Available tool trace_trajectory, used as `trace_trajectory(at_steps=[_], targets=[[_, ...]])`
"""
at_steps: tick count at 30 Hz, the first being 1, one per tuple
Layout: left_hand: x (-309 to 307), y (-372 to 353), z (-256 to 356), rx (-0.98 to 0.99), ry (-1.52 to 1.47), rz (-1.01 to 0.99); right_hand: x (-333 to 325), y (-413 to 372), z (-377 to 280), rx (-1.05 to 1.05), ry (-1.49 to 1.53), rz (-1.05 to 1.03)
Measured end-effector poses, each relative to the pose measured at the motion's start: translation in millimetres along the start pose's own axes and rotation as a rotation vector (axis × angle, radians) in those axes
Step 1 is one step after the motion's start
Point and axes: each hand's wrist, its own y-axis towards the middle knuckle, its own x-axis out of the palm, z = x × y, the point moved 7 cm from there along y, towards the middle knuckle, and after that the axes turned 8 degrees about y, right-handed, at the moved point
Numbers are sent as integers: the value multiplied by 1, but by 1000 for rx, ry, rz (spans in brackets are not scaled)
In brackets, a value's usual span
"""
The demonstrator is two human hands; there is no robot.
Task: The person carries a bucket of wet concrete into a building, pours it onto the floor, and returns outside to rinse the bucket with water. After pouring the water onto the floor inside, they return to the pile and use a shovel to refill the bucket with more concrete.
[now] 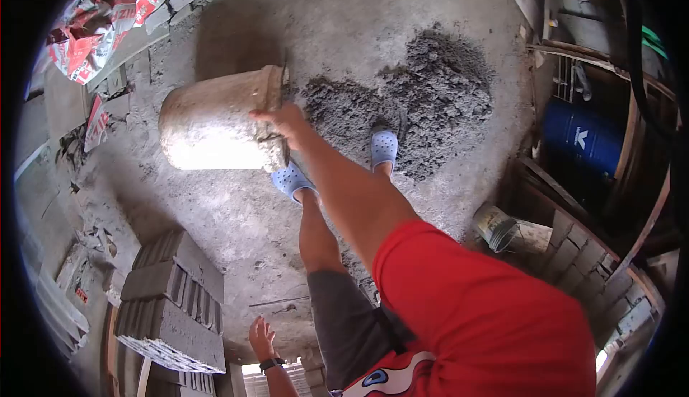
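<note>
My right hand (286,124) is closed on the rim of a cement-stained bucket (215,120). Tipped on its side, the bucket has its mouth toward the right and its base toward the left. A dark grey heap of wet mortar mix (445,103) lies on the floor to the right of it. My left hand (263,338), with a dark watch on the wrist, is low in the view beside my leg. Its fingers are apart and nothing is in them.
Grey hollow blocks (172,304) are stacked at lower left. Red and white cement sacks (118,20) lie at upper left. A smaller bucket (495,226) lies at right, near a blue drum (583,137). My feet in blue clogs (384,146) stand at the mix's edge.
</note>
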Motion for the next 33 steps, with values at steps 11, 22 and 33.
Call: trace_trajectory(at_steps=[11, 22, 33], targets=[[-35, -15, 106, 205, -218, -90, 180, -257, -153, -319, -516, 21], [7, -284, 416, 913, -532, -306, -192, -620, -418, -458, 228, -378], [231, -753, 477, 2252, -72, -557, -462, -666, -358, -626, 575, -186]])
